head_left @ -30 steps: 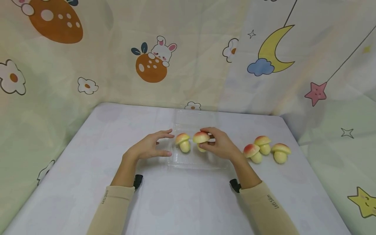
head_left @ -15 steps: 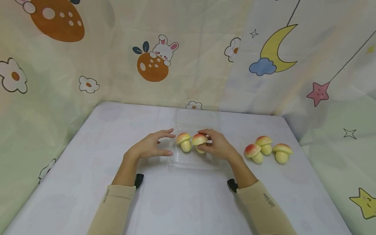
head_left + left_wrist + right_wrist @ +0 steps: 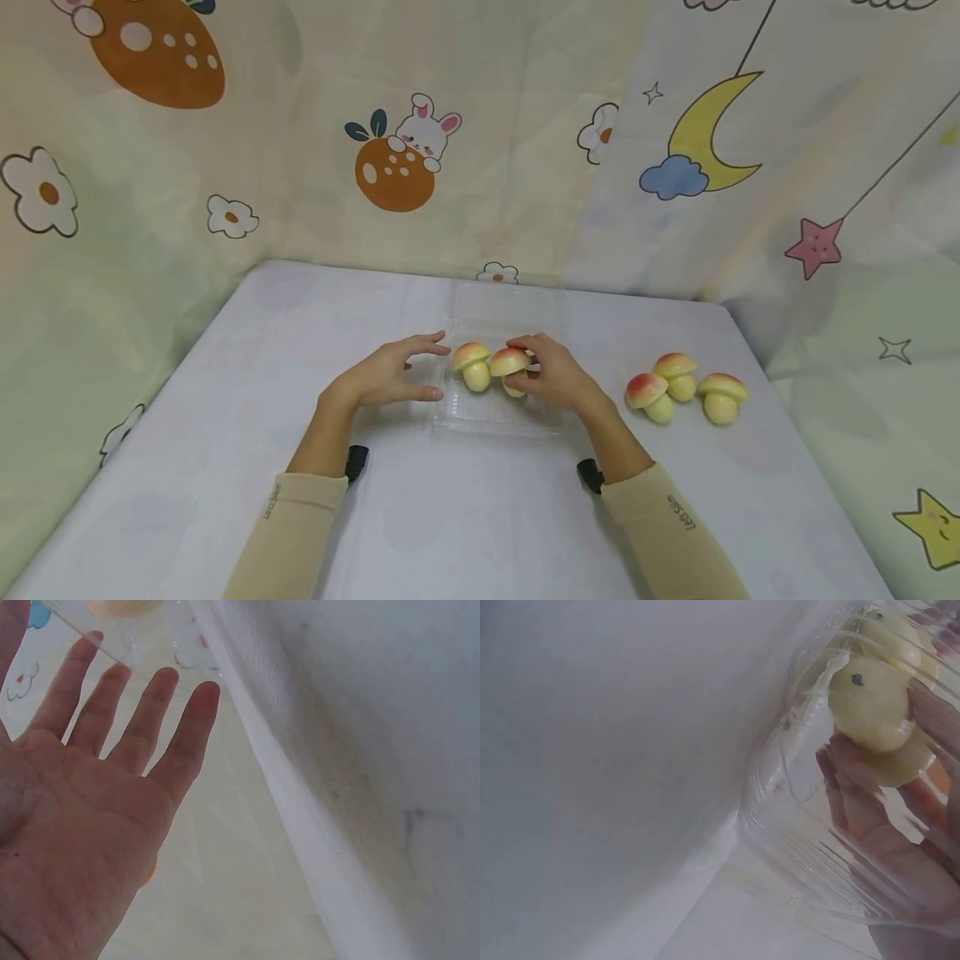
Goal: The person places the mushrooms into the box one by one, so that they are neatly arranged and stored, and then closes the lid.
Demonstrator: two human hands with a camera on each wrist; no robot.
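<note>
A clear plastic box (image 3: 495,417) with its lid (image 3: 506,302) folded back lies in the middle of the table. My right hand (image 3: 557,375) reaches into it and pinches a model mushroom (image 3: 510,361) with a red-and-yellow cap and pale stem. Close on its left a similar mushroom (image 3: 471,354) rests in the box. Through the box wall, the right wrist view shows the right fingers around the pale stem (image 3: 870,709). At the box's left side my left hand (image 3: 386,372) stays with fingers spread and nothing in its grasp; the palm (image 3: 82,825) shows in the left wrist view.
To the right of the box on the white-covered table (image 3: 465,517) stand a front mushroom (image 3: 647,390), a back one (image 3: 675,364) and a rightmost one (image 3: 722,385). A printed cloth (image 3: 300,100) hangs behind and along the sides.
My right hand has shifted slightly left with the mushroom, closing the gap to the one in the box. The left hand has hardly moved. The head view has shifted slightly.
</note>
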